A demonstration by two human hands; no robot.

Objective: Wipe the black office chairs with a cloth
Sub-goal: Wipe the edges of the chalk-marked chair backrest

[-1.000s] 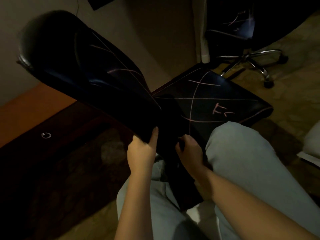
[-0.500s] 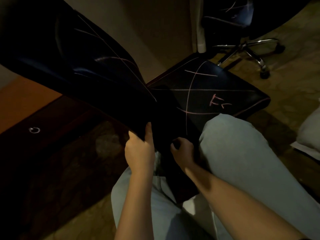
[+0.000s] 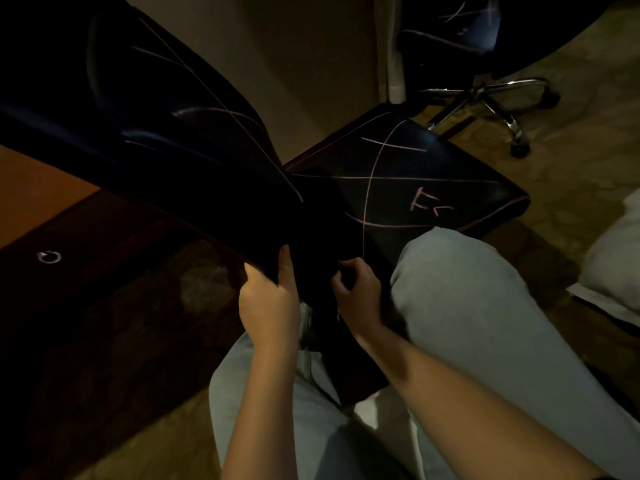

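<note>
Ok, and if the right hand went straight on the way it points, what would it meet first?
Probably the black office chair, at the dark crease where its backrest meets the seat. The right hand looks close to it, though depth is unclear.

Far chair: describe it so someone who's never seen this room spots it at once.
The big black chair gripped by the left hand fills mid-frame. Past its seat, upper right by the wall, stands a second black chair. Both carry pink scribbles; only this one shows a chrome star base on castors.

Pink "Fc" scrawl (image 3: 431,206) on chair seat (image 3: 398,161)
</note>
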